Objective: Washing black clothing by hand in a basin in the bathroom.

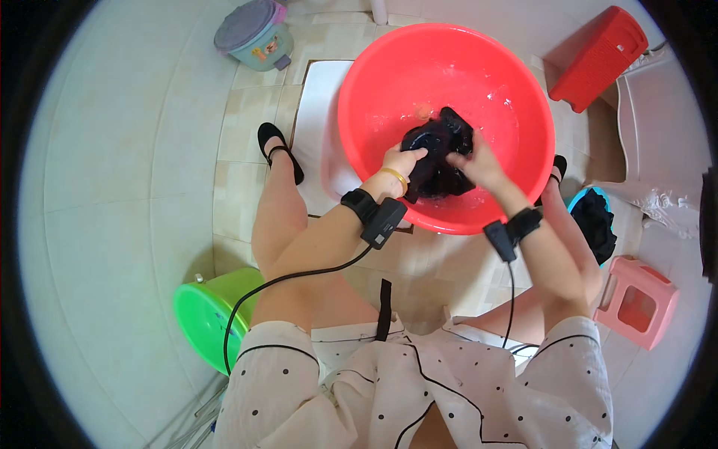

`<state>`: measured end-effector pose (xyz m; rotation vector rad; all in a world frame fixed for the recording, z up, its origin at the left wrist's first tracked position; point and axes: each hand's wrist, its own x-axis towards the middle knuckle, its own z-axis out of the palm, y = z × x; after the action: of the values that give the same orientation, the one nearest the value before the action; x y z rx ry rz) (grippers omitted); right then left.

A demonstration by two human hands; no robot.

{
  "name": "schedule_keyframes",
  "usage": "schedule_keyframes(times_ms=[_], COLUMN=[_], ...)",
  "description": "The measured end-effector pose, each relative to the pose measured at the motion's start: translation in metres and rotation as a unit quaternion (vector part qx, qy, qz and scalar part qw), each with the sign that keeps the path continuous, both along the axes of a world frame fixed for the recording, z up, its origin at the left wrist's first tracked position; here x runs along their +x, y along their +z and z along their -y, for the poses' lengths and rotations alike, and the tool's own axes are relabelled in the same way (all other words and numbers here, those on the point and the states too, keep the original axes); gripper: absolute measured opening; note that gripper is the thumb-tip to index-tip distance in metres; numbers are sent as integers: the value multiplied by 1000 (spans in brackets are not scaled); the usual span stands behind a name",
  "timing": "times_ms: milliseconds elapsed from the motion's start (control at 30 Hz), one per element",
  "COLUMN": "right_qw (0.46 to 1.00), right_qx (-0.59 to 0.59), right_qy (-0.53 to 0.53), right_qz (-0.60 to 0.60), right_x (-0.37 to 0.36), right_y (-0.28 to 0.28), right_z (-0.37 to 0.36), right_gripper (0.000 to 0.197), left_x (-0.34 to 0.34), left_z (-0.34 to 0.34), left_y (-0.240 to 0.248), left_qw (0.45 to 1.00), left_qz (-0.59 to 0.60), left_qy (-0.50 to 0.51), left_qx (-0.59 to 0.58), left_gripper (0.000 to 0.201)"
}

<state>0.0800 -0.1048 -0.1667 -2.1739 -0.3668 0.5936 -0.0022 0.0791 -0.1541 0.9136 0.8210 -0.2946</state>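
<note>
A wet black garment (440,176) is bunched up in a large red plastic basin (419,63) that holds some water. On the garment's left side, my left hand (400,163) grips the cloth, with the thumb lying over it. My right hand (480,163) closes on the cloth from the right side, its fingers partly hidden by the folds. A small orange-tan thing (424,111) lies just beyond the garment; its kind cannot be made out. Both wrists wear black straps with small boxes and cables.
The basin stands partly over a white floor pan (318,135). A lidded bin (258,41) is at the far left, a green bucket (198,318) at the near left. To the right are a red slatted container (602,56), a blue tub (576,200) with black cloth (594,224), and a pink stool (609,307).
</note>
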Motion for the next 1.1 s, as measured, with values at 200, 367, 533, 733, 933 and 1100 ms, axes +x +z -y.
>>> schedule_keyframes(times_ms=[200, 367, 533, 733, 933, 1100], right_qw=[1000, 970, 910, 965, 997, 903], right_qx=[17, 198, 261, 166, -11, 211], right_qy=[6, -121, -162, -114, -35, -337], right_qz=[-13, -66, -279, -169, 69, -167], right_x=[-92, -78, -72, -91, -102, -79], right_y=[6, -12, 46, 33, 13, -11], right_z=[-34, -5, 4, -1, -8, 36], right_gripper=[86, 46, 29, 54, 43, 29], left_x=[-9, -9, -20, -27, -34, -35], left_z=[-3, 2, 3, 12, 6, 19], left_y=[15, 19, -4, 7, 5, -2], left_qw=[987, 982, 990, 993, 989, 992], left_qz=[1, 10, 86, 41, 59, 43], left_qy=[-71, -69, -102, -77, -118, -115], left_qx=[-142, -175, 42, -79, -70, 6], left_gripper=[59, 67, 49, 46, 54, 46])
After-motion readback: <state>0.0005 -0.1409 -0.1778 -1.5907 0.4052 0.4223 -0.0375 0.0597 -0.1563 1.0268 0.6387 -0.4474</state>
